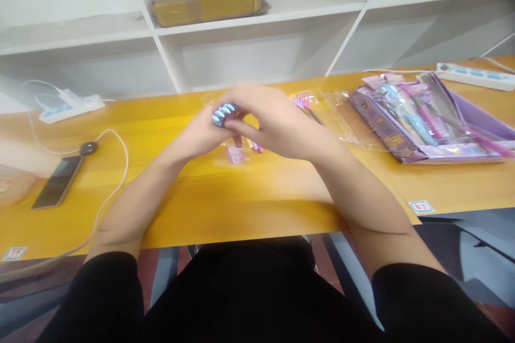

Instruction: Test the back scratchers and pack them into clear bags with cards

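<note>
Both hands meet in the air over the table, blurred by motion. Between them sits a light-blue ridged item (pixel 224 114) with a row of rounded prongs; its exact kind is unclear. My left hand (pixel 205 131) is closed around it from the left, its fingers mostly hidden. From the right, my right hand (pixel 271 118) arches over, thumb and fingers closed at the item's edge. Below them lies a small clear packet with a purple piece (pixel 236 154). Pink and yellow pieces (pixel 257 146) show partly behind my right hand. Slim sticks with yellow, purple and pink pronged ends (pixel 301 102) lie beyond it.
An open purple box (pixel 406 147) of wrapped pens stands right, beside clear plastic wrap (pixel 341 118). A phone (pixel 58 181), a white cable (pixel 125 161) and a power strip (pixel 72 107) lie left. Another strip (pixel 477 76) is far right. A cardboard box (pixel 207 0) rests on the shelf.
</note>
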Available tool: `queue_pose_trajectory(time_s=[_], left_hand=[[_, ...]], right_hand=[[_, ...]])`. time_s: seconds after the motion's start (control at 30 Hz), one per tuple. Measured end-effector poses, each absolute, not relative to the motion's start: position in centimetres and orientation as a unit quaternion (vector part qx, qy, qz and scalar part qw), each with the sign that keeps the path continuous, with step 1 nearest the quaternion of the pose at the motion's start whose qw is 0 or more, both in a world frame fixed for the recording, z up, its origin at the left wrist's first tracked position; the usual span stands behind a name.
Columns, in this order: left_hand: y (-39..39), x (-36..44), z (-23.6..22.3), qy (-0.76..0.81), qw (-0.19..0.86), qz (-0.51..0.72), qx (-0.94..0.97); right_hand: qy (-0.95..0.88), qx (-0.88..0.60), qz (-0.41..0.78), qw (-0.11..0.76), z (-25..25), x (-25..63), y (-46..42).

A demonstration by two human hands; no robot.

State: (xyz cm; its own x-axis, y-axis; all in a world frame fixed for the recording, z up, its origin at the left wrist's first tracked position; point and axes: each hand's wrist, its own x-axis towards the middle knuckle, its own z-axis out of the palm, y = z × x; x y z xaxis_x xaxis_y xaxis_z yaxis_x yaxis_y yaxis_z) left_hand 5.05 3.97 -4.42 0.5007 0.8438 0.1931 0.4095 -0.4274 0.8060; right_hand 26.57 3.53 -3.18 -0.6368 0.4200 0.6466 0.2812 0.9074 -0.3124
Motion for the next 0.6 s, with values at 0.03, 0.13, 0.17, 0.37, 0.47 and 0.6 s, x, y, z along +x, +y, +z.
queue_pose_trajectory(time_s=[0.03, 0.13, 0.17, 0.37, 0.47, 0.6], left_hand=[[3.9, 5.0, -4.3, 0.408, 0.35, 0.301, 0.787], [3.7, 5.0, -4.3, 0.426, 0.341, 0.297, 0.784], [3.7, 5.0, -4.4, 0.421, 0.349, 0.3, 0.782], [3.6, 5.3, -4.5, 0.397, 0.349, 0.305, 0.792], [3.5, 5.3, -4.1, 0.426, 0.333, 0.284, 0.792], [4.5, 4.6, -4.1, 0.451, 0.292, 0.281, 0.795]], right_hand=[[-0.898, -0.204, 0.092, 0.379, -3.1, 26.7, 3.8], [-0.896, -0.209, 0.095, 0.381, -2.8, 26.8, 3.8], [-0.896, -0.21, 0.097, 0.38, -2.7, 26.7, 3.7], [-0.901, -0.207, 0.067, 0.376, -3.0, 25.9, 2.6], [-0.876, -0.26, 0.047, 0.403, -2.3, 25.8, 3.1], [-0.88, -0.277, 0.044, 0.384, -0.4, 26.9, 3.8]])
